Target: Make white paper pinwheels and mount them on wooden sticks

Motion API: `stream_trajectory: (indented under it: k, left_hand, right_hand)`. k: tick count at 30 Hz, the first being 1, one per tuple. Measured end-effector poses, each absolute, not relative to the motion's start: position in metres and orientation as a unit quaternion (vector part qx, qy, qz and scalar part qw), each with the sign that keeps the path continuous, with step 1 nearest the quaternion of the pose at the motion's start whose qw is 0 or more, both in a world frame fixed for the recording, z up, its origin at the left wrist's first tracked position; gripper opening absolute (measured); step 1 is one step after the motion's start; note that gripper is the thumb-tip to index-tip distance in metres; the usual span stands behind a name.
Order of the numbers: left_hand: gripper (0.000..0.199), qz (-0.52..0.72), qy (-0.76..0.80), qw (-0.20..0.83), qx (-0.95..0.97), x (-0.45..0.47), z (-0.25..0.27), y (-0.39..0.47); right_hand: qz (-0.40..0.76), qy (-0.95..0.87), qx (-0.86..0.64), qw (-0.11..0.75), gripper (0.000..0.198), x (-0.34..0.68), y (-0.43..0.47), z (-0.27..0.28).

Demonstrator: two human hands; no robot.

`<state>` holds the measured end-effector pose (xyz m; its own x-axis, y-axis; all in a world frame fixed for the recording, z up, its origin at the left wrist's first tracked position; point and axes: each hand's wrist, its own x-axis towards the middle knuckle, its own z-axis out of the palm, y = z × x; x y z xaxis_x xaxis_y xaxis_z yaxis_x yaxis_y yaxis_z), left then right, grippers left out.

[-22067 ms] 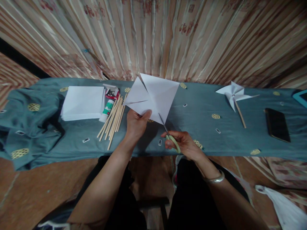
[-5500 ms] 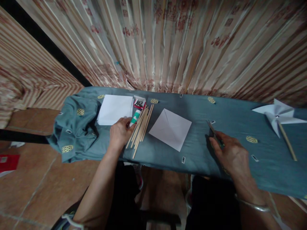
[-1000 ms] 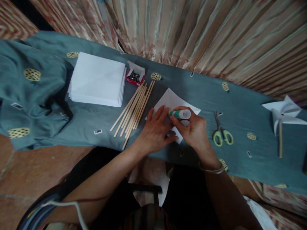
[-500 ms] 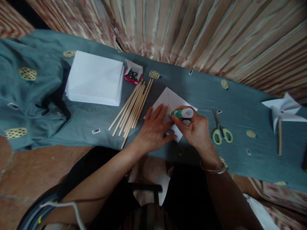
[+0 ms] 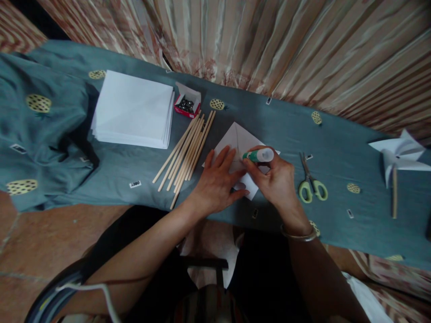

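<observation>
A square of white paper (image 5: 232, 137) with crease lines lies turned like a diamond on the cloth. My left hand (image 5: 217, 181) rests flat on its left part, fingers spread. In my right hand (image 5: 278, 177) is a green and white glue stick (image 5: 258, 155), tilted, its lower end at the paper near the middle. My right fingers hide that end, so I cannot tell if it touches. Part of the paper's lower edge near my left thumb is curled or cut. Green-handled scissors (image 5: 311, 181) lie right of my right hand, blades slightly apart.
Left of the paper lie several wooden sticks (image 5: 185, 157). Behind them is an open red box (image 5: 186, 105) of small metal pins. A stack of white paper (image 5: 134, 110) sits further left. A paper pinwheel (image 5: 399, 154) on a stick lies far right. A pleated curtain (image 5: 235, 40) hangs behind.
My right hand has shifted slightly right and up with the glue stick. My left hand stays on the paper.
</observation>
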<state>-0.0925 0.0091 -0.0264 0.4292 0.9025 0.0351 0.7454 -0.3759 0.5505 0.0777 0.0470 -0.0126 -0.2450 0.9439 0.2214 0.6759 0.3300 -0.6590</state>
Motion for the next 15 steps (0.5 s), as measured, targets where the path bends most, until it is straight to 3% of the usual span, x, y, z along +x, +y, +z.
stream_trajectory:
  k: [15]
  left_hand:
    - [0.055, 0.158, 0.507, 0.235, 0.814, -0.0923, -0.0261, 0.0094]
  right_hand:
    - [0.182, -0.758, -0.547, 0.305, 0.02, 0.075, 0.0488, -0.0174]
